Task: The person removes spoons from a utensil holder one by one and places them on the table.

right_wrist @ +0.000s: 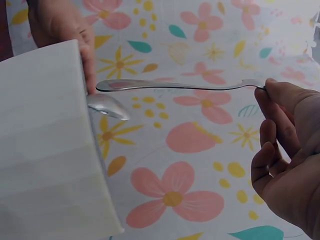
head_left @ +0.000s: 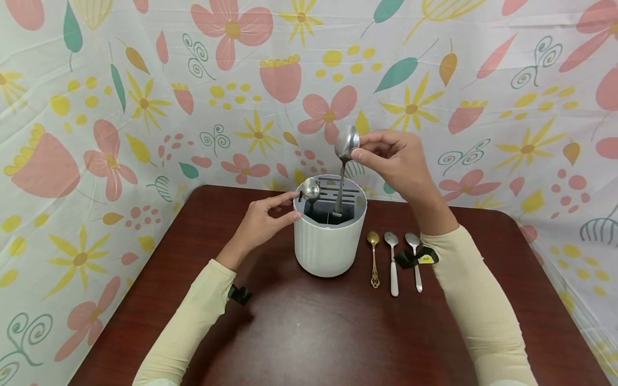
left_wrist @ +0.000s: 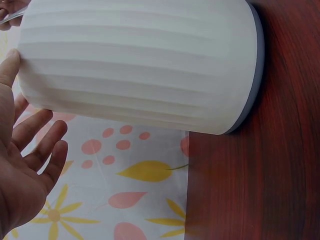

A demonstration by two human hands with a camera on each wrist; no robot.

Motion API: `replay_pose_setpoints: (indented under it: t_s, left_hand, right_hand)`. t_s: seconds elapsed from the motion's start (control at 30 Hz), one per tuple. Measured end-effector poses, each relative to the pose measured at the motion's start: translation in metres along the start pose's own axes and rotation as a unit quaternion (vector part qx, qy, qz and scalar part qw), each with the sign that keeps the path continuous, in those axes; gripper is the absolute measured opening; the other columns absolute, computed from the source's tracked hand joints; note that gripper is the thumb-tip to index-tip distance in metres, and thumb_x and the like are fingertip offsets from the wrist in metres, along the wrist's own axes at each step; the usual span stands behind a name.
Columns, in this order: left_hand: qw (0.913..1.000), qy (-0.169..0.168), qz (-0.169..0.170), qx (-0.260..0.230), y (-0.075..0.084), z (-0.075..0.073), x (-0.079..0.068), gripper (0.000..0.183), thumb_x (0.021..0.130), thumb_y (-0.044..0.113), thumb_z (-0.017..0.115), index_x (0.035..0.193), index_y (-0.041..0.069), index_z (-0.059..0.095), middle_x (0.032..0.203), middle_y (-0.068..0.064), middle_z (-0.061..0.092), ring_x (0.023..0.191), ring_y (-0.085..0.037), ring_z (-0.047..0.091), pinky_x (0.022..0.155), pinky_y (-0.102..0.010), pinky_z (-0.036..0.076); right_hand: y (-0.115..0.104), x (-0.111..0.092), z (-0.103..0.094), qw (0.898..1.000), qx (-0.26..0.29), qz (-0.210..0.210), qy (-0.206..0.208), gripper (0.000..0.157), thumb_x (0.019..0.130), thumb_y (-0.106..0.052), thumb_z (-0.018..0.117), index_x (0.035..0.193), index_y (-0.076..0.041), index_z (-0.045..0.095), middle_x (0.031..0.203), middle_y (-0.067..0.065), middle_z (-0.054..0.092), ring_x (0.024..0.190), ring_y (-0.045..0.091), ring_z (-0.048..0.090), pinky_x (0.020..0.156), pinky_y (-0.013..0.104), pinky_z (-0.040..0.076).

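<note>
My right hand (head_left: 398, 163) pinches a silver spoon (head_left: 346, 143) by its bowl, between thumb and fingers. The spoon's handle points down over the opening of a white ribbed utensil holder (head_left: 328, 252); in the right wrist view the handle end of the spoon (right_wrist: 165, 85) shows just outside the rim. Another silver spoon (head_left: 311, 190) stands in the holder, bowl up, near the left side of the rim. With fairly straight fingers, my left hand (head_left: 258, 222) touches the holder's left rim. From the left wrist, the left hand (left_wrist: 25, 165) appears beside the ribbed wall (left_wrist: 140, 65).
To the holder's right lie a gold spoon (head_left: 374, 262), a white-handled spoon (head_left: 393, 268) and another silver spoon (head_left: 415, 265), bowls toward the back. The holder has a grey slotted insert (head_left: 354, 187). A floral cloth (head_left: 232, 102) hangs behind the dark wooden table (head_left: 299, 332).
</note>
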State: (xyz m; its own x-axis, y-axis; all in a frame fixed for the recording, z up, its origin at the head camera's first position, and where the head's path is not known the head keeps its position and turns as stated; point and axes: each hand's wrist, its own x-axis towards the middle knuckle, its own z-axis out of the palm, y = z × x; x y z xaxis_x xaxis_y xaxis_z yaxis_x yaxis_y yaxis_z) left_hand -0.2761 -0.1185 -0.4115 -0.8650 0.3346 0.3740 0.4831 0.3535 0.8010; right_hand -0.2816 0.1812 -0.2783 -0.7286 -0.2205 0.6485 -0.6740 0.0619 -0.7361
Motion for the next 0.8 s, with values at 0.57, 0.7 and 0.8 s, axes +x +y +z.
replay_pose_setpoints:
  t_s: [0.57,0.7,0.8]
  left_hand:
    - [0.9996,-0.002,-0.024,-0.016,0.003,0.002,0.001,0.050,0.092,0.017,0.079,0.139,0.013,0.066,0.131,-0.014,0.067,0.120,-0.041,0.060,0.100,-0.061,0.047]
    - [0.9996,-0.002,-0.024,-0.017,0.017,0.001,-0.001,0.048,0.092,0.016,0.078,0.138,0.009,0.066,0.131,-0.016,0.067,0.120,-0.042,0.060,0.099,-0.059,0.048]
    - [0.9997,-0.005,-0.019,-0.016,0.028,-0.001,-0.004,0.048,0.093,0.017,0.077,0.139,0.009,0.065,0.132,-0.013,0.067,0.121,-0.040,0.060,0.099,-0.057,0.049]
  right_hand:
    - [-0.017,0.004,-0.013,0.997,0.050,-0.051,0.022,0.014,0.086,0.011,0.073,0.101,0.013,0.075,0.080,0.003,0.076,0.063,0.009,0.065,0.060,0.020,0.049]
    - [-0.020,0.001,-0.020,0.996,0.068,-0.039,0.030,0.015,0.085,0.011,0.075,0.101,0.014,0.074,0.081,0.004,0.077,0.068,0.012,0.068,0.066,0.021,0.054]
    - [-0.022,-0.002,-0.027,0.996,0.076,-0.019,0.043,0.017,0.084,0.009,0.077,0.100,0.013,0.075,0.081,0.005,0.077,0.068,0.014,0.069,0.067,0.020,0.055]
